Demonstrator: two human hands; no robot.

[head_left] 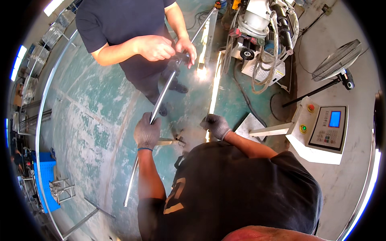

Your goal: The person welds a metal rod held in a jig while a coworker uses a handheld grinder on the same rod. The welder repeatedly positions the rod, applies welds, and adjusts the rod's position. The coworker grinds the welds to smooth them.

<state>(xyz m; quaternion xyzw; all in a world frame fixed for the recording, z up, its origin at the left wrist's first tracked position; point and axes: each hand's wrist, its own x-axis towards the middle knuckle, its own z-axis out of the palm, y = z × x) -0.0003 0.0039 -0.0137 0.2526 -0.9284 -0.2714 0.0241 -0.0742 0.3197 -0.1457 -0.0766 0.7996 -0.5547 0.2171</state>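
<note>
From my remote station I see the left hand [147,131] clenched round the tube [163,96]; the right hand [217,126] curls at the bright strip [215,88], though whether it grips that I cannot tell. Under everything spreads the floor [86,104], green paint worn to pale patches. The tube, round, shiny and metallic, slants up to the co-worker's hands [155,48], so both people seem to steady it. The fan [337,61] has a wire cage. The control box [321,130], white and flat-faced, sits on an arm, presumably for reach. Smallest, a dark fitting [183,59] sits on the tube.
</note>
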